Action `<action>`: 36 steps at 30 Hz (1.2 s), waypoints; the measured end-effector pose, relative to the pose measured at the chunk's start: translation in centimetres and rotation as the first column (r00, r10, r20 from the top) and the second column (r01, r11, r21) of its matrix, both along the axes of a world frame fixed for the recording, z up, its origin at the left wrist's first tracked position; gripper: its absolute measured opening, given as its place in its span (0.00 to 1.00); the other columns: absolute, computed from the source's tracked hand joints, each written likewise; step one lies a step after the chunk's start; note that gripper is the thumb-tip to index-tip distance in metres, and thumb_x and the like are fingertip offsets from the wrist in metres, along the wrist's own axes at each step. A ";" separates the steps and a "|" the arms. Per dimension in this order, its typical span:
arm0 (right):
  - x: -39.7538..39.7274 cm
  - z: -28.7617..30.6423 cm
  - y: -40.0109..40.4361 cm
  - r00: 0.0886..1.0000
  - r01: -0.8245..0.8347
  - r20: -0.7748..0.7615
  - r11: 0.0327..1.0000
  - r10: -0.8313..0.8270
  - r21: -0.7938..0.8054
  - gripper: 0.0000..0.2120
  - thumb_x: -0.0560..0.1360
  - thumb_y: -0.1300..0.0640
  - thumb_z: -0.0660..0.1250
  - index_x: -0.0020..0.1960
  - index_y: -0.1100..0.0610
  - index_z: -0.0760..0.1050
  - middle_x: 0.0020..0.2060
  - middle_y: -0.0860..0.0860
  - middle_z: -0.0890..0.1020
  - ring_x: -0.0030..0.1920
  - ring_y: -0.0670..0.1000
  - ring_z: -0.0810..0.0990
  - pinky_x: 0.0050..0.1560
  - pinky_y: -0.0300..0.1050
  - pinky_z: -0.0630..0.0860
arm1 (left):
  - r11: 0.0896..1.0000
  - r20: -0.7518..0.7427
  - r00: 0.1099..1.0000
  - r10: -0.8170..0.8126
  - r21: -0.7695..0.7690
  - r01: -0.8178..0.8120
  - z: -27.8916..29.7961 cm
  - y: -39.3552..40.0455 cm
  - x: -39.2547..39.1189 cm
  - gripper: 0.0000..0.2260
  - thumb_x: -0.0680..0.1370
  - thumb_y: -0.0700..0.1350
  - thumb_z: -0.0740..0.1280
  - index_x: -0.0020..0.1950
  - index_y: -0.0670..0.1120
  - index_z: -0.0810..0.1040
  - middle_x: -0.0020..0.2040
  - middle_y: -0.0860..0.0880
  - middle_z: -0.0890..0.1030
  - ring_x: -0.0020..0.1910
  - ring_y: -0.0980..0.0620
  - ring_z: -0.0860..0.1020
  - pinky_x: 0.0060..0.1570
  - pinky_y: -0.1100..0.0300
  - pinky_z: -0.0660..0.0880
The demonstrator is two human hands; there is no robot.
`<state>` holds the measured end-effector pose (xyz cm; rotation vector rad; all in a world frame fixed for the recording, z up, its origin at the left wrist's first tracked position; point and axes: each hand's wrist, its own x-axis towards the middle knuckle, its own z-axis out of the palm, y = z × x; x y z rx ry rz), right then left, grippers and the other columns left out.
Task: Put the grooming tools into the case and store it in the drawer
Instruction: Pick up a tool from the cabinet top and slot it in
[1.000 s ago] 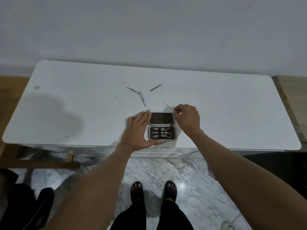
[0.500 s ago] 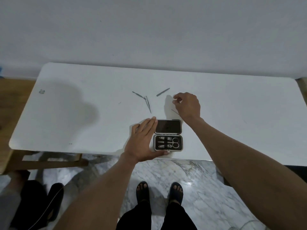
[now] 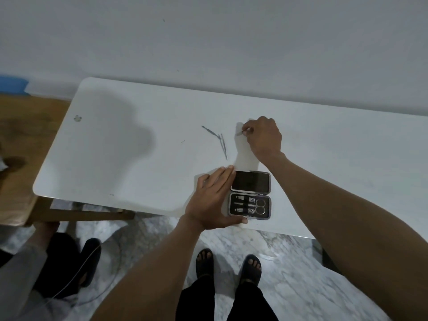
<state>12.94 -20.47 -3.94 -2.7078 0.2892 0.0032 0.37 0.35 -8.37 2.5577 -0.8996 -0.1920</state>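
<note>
White laminate runs under everything on this desk (image 3: 129, 158), so go from your nine o'clock side across. Your left hand (image 3: 214, 199) lies flat with its fingers (image 3: 225, 176) straight and pressed together, the palm touching the left edge of the open case (image 3: 250, 195). That case sits near the desk's front edge at your six o'clock, its dark lid folded back at twelve and a few tools (scissors and clippers, by the look of them) already seated in the lower tray. Keep that palm where it is: the case looks light and could skate on a slick top.

At eleven o'clock from the case lie two loose tools, a slim pick (image 3: 210, 131) and, touching its near end, what look like tweezers (image 3: 223, 146). They seem thin, stiff metal lying flush to the surface, so pinch each at mid-length or tip up one end first.

At one o'clock, your right hand (image 3: 262, 135) is curled, thumb and forefinger pinching a small file (image 3: 240, 133) by one end, its tip poking out toward nine. Whether it has left the desk I cannot tell. Grip it firmly; polished steel slips.
</note>
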 end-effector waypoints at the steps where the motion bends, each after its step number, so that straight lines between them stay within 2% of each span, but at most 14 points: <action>1: 0.0 0.1 0.0 1.000 -0.017 -0.001 0.999 0.017 -0.036 0.10 0.77 0.59 0.64 0.50 0.50 0.83 0.46 0.55 0.78 0.53 0.57 0.75 0.38 0.45 0.69 | 1.000 0.008 1.000 0.002 -0.005 -0.002 0.0 0.0 0.0 0.56 0.69 0.79 0.64 0.83 0.41 0.59 0.84 0.45 0.60 0.83 0.46 0.56 0.78 0.46 0.52; 4: -0.2 0.3 0.1 0.997 -0.071 -0.012 0.991 0.070 -0.117 0.06 0.77 0.58 0.66 0.49 0.54 0.82 0.48 0.55 0.77 0.55 0.57 0.73 0.38 0.48 0.72 | 1.000 0.013 1.000 -0.001 0.001 0.001 -0.1 0.0 0.0 0.56 0.69 0.80 0.64 0.84 0.41 0.58 0.84 0.46 0.59 0.84 0.46 0.56 0.78 0.47 0.51; 7: -0.5 0.3 0.0 0.991 -0.130 -0.045 0.971 0.124 -0.202 0.06 0.77 0.58 0.65 0.50 0.56 0.80 0.49 0.56 0.78 0.55 0.59 0.72 0.45 0.52 0.73 | 1.000 0.017 1.000 -0.003 0.016 0.003 -0.1 0.0 0.0 0.56 0.70 0.80 0.62 0.84 0.41 0.58 0.84 0.46 0.58 0.84 0.47 0.55 0.78 0.48 0.51; 9: -0.9 0.4 -0.2 0.989 -0.149 -0.050 0.967 0.142 -0.208 0.06 0.77 0.59 0.64 0.50 0.56 0.79 0.49 0.55 0.79 0.55 0.60 0.72 0.47 0.52 0.71 | 0.999 0.022 1.000 -0.007 0.034 0.006 0.0 -0.1 0.0 0.56 0.70 0.81 0.61 0.84 0.41 0.58 0.85 0.46 0.58 0.84 0.47 0.55 0.78 0.48 0.50; 14: -2.8 0.8 -0.9 0.987 -0.150 0.022 0.973 0.157 -0.173 0.04 0.78 0.59 0.62 0.50 0.54 0.75 0.42 0.51 0.84 0.50 0.58 0.74 0.45 0.50 0.67 | 0.996 -0.001 1.000 -0.009 0.094 0.009 0.3 -0.3 0.0 0.56 0.70 0.82 0.58 0.84 0.43 0.56 0.85 0.48 0.56 0.84 0.48 0.53 0.79 0.47 0.50; 16: -3.6 1.2 -1.2 0.989 -0.145 0.014 0.984 0.147 -0.103 0.02 0.78 0.57 0.65 0.49 0.54 0.77 0.42 0.52 0.85 0.49 0.58 0.76 0.46 0.50 0.71 | 0.995 0.003 1.000 -0.001 0.098 0.001 0.5 -0.3 0.0 0.56 0.70 0.82 0.58 0.84 0.43 0.56 0.85 0.48 0.56 0.84 0.49 0.53 0.78 0.48 0.50; 19: -5.2 1.7 -1.8 0.994 -0.100 -0.034 0.991 0.104 0.090 0.01 0.74 0.56 0.70 0.45 0.53 0.80 0.42 0.53 0.84 0.48 0.55 0.79 0.48 0.51 0.78 | 0.996 0.018 1.000 0.010 0.092 -0.012 0.6 -0.2 -0.1 0.56 0.70 0.82 0.59 0.84 0.44 0.58 0.85 0.48 0.57 0.83 0.49 0.55 0.77 0.49 0.51; 24: -8.4 2.6 -2.0 0.999 -0.021 -0.038 0.962 0.033 0.273 0.03 0.71 0.60 0.73 0.45 0.56 0.84 0.42 0.50 0.85 0.45 0.48 0.81 0.50 0.44 0.78 | 0.998 0.047 0.999 0.010 0.064 -0.013 0.5 -0.3 -0.2 0.55 0.69 0.81 0.62 0.83 0.42 0.62 0.83 0.47 0.62 0.82 0.47 0.61 0.74 0.48 0.57; 29: -11.5 3.5 -1.9 0.997 0.070 -0.063 0.923 -0.050 0.378 0.06 0.69 0.60 0.75 0.46 0.53 0.84 0.40 0.50 0.86 0.42 0.47 0.84 0.49 0.40 0.79 | 1.000 0.078 0.997 0.014 0.023 -0.015 0.5 -0.3 -0.3 0.53 0.69 0.80 0.62 0.81 0.42 0.64 0.82 0.46 0.65 0.80 0.45 0.64 0.73 0.46 0.62; 36: -14.9 3.2 -1.9 0.986 0.155 -0.119 0.896 -0.115 0.417 0.03 0.68 0.59 0.76 0.42 0.53 0.85 0.36 0.47 0.84 0.37 0.45 0.83 0.40 0.35 0.76 | 0.999 0.057 0.998 0.024 0.044 -0.027 0.4 -0.3 -0.5 0.55 0.68 0.81 0.61 0.83 0.43 0.61 0.83 0.48 0.61 0.82 0.48 0.60 0.75 0.47 0.58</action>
